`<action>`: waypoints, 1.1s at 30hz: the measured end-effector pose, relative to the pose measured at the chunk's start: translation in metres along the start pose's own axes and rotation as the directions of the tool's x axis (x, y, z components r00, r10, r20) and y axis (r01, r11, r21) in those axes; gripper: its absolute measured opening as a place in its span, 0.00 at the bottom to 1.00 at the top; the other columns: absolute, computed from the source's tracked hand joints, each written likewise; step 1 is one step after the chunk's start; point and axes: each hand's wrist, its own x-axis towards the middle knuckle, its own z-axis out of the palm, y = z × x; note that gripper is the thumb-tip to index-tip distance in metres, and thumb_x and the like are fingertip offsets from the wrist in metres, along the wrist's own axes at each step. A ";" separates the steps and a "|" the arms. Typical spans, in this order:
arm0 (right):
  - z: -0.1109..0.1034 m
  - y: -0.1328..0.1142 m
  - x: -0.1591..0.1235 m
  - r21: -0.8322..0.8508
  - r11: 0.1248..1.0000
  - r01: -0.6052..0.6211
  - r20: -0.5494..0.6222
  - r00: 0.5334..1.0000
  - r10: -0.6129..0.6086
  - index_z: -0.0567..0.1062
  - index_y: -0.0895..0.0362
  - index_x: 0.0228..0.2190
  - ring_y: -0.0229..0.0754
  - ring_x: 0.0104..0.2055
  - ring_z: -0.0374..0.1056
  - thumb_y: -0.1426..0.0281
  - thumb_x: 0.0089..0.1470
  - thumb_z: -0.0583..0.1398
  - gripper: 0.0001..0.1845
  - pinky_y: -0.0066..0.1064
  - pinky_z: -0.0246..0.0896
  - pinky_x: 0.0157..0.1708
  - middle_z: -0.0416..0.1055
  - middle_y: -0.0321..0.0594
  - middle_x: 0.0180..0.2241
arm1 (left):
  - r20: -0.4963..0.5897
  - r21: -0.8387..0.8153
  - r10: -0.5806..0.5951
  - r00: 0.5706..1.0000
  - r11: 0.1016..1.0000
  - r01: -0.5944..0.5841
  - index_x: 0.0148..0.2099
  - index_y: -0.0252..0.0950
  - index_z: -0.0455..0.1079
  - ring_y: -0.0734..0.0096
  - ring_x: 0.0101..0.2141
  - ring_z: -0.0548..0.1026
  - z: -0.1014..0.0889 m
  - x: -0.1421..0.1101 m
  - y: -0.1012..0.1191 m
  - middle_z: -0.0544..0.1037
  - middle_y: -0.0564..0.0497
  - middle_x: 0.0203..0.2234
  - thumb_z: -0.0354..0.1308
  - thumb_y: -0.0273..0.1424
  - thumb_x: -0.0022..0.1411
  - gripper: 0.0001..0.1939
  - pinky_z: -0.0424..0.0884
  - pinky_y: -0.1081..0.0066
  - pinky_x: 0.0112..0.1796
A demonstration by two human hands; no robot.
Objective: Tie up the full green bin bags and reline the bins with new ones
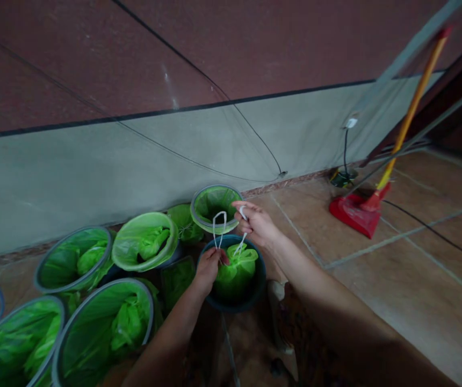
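Observation:
A dark round bin (255,293) stands on the tiled floor right below me, with a green plastic bag (234,271) bunched up inside it. Two white drawstring loops rise from the bag. My left hand (209,269) is closed on the base of the left loop (219,224), just above the bag. My right hand (257,223) pinches the other white string (240,243) and holds it up above the bin's far rim.
Several more bins lined with green bags (144,242) crowd the floor to the left along a grey and maroon wall. A red dustpan with a yellow and orange handle (358,212) leans at the right. Cables run along the wall and floor.

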 end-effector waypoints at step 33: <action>-0.017 0.043 -0.024 -0.982 -0.009 0.188 0.180 0.952 0.249 0.78 0.58 0.30 0.41 0.29 0.65 0.74 0.47 0.63 0.04 0.30 0.53 0.27 0.72 0.44 0.28 | -0.023 0.033 -0.091 0.996 0.995 0.092 0.30 0.31 0.78 0.76 0.21 0.67 -0.012 0.013 0.004 0.72 0.53 0.18 0.60 0.46 0.52 0.20 0.60 0.74 0.26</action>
